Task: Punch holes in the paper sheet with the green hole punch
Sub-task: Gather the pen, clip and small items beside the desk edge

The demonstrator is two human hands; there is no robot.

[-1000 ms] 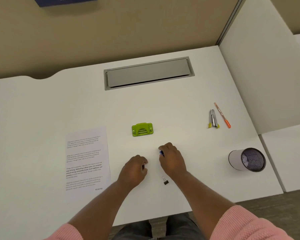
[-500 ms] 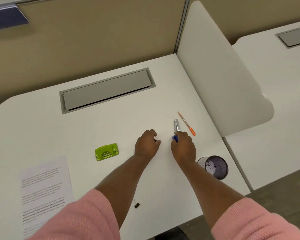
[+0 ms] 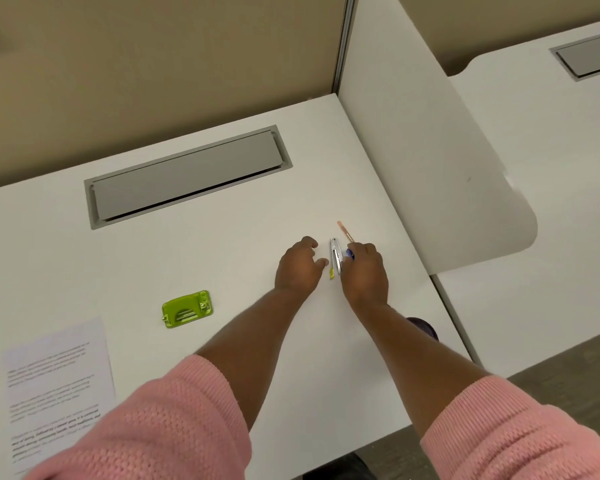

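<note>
The green hole punch [image 3: 187,309] lies on the white desk [image 3: 222,237], left of both hands and apart from them. The printed paper sheet [image 3: 56,382] lies flat at the near left, partly under my left sleeve. My left hand [image 3: 300,268] rests on the desk with curled fingers, its thumb pointing at a silver stapler [image 3: 335,258]; I cannot tell whether it holds anything. My right hand [image 3: 364,271] is just right of the stapler and pinches a small blue object [image 3: 350,253].
An orange pen [image 3: 344,230] lies just beyond the stapler. A dark mesh cup [image 3: 426,329] shows partly behind my right forearm. A grey cable hatch [image 3: 187,174] is set in the desk's back. A white divider panel [image 3: 430,168] walls off the right side.
Both hands have moved forward and to the right, from near the binder clip to the stapler and orange pen. The view has turned right, so the punch and paper now sit further left.
</note>
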